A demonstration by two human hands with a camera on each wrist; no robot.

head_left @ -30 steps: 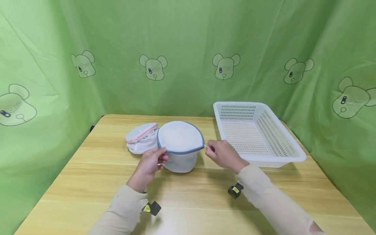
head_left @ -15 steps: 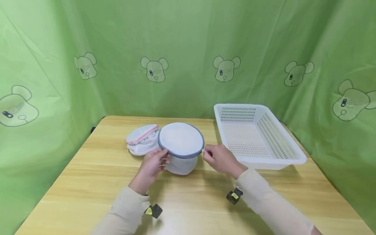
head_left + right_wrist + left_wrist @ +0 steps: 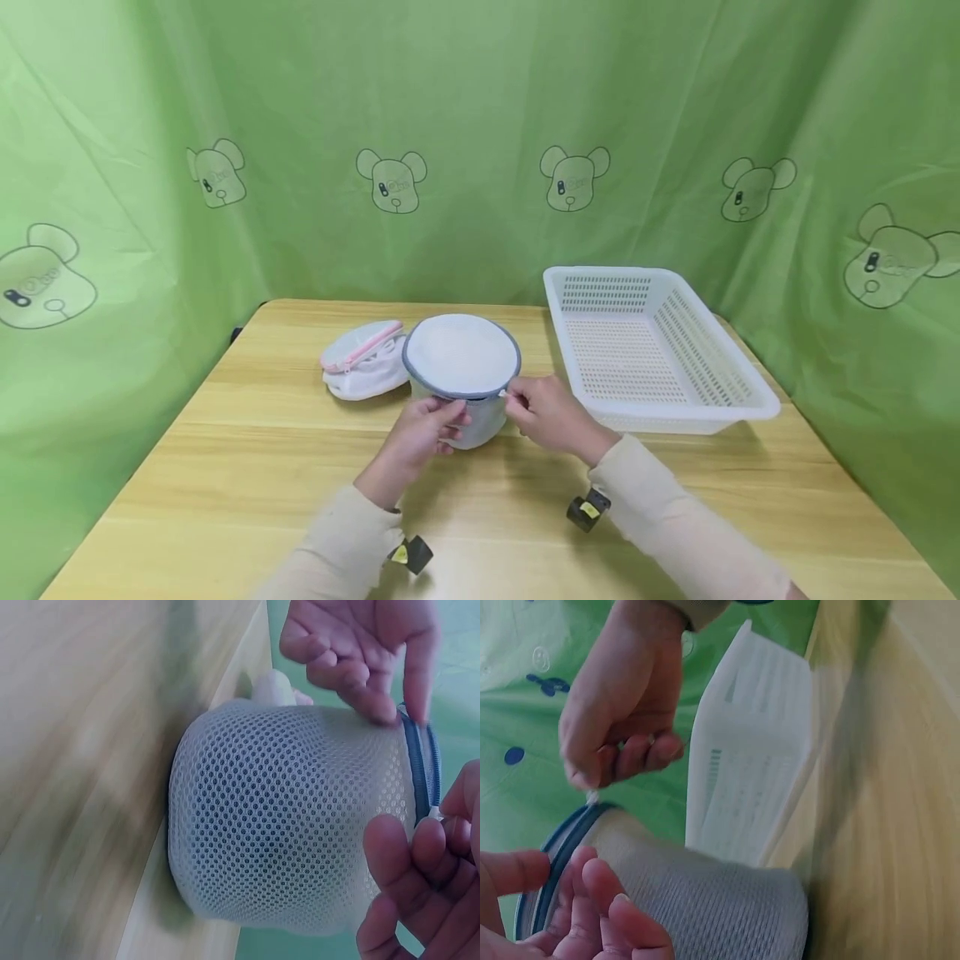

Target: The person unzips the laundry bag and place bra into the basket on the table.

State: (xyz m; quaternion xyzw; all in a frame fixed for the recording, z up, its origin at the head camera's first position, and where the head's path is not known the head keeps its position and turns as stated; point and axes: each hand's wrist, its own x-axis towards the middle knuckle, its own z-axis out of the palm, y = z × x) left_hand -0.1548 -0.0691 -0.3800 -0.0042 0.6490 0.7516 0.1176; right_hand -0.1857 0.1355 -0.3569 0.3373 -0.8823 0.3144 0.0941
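A white cylindrical mesh laundry bag [image 3: 462, 354] stands upright on the table, its flat round top edged by a blue-grey zipper [image 3: 420, 769]. My left hand [image 3: 422, 433] pinches the front of the zippered rim, thumb on one side and fingers on the other. A short dark gap shows in the zipper beside those fingertips. At the rim's front right, my right hand [image 3: 546, 410] pinches the small white zipper pull [image 3: 592, 796]. In the right wrist view, something dark bluish shows through the mesh wall [image 3: 270, 817].
Left of the bag lies a smaller white mesh pouch [image 3: 363, 379] with a pink zipper. A large white slotted plastic basket [image 3: 660, 408] stands at the right of the wooden table [image 3: 247, 500]. Green curtain [image 3: 480, 242] hangs behind and at both sides.
My right hand has drawn the zipper pull left and nearer along the rim. My left hand has shifted right along the front edge. The top's pointed right corner has become round.
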